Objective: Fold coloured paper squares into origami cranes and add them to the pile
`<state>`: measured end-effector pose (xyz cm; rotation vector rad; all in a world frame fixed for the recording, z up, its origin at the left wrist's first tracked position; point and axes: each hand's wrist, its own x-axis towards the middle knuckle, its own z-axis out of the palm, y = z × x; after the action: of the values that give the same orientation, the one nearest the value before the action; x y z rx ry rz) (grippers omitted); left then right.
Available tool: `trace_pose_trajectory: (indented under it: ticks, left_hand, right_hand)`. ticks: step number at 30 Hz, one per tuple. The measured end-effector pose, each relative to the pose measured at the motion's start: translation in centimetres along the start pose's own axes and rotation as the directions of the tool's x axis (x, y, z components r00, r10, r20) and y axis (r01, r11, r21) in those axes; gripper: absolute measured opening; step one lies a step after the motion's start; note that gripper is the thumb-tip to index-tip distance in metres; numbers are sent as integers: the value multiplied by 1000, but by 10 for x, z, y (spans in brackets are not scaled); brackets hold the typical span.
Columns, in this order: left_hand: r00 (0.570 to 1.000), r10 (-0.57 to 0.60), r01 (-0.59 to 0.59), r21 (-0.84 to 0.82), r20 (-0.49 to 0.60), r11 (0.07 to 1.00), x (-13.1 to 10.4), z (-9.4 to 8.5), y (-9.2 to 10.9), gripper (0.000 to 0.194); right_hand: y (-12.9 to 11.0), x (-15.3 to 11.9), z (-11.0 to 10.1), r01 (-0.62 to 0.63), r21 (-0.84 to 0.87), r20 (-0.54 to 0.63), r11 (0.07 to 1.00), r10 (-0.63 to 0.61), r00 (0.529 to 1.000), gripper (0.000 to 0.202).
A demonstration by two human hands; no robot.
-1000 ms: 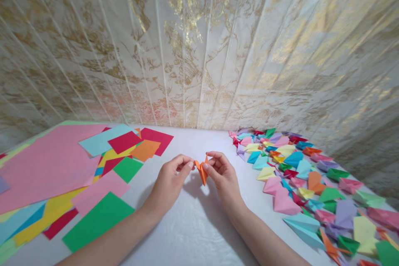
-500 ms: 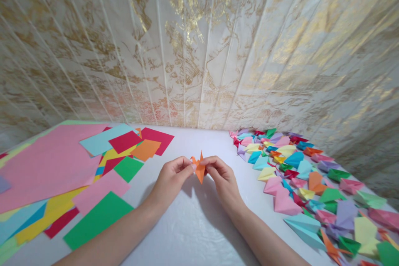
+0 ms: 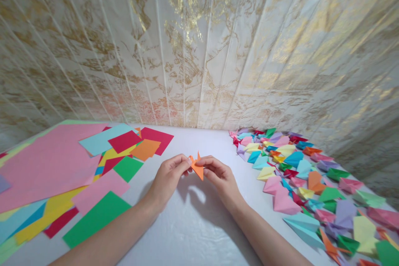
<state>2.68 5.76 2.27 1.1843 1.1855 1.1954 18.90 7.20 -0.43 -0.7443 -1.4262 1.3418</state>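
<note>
An orange origami crane is held up over the middle of the white table, between my two hands. My left hand pinches its left end with thumb and forefinger. On the other side, my right hand has its fingers closed on the crane's right part, near the upright point. One folded wing hangs down toward me. Fingers cover some of the folds.
To the left lie loose coloured sheets, among them a large pink sheet, a green sheet and an orange piece. Many folded paper cranes cover the right side. A gold-patterned curtain hangs behind the table.
The orange crane has turned and tilted between my fingers, its lower wing swinging slightly. My right fingers have shifted a little left across it. The papers around have stayed in place.
</note>
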Motion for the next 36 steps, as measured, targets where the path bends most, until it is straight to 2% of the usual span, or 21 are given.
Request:
trace_pose_trajectory:
  ticks: [20, 26, 30, 36]
  left_hand:
    - [1000, -19, 19, -2, 8, 1000, 0, 1, 1, 28]
    - [999, 5, -7, 48, 53, 999, -4, 4, 1, 30]
    - [995, 36, -47, 117, 88, 992, -6, 5, -4, 26]
    - [997, 67, -74, 150, 50, 986, -4, 5, -11, 24]
  right_hand:
    - [4, 3, 0, -23, 36, -65, 999, 25, 998, 11]
    - [6, 4, 2, -92, 115, -125, 989, 106, 987, 22]
    - [7, 5, 2, -65, 112, -182, 992, 84, 980, 25]
    - [6, 4, 4, -8, 114, -234, 994, 34, 972, 33]
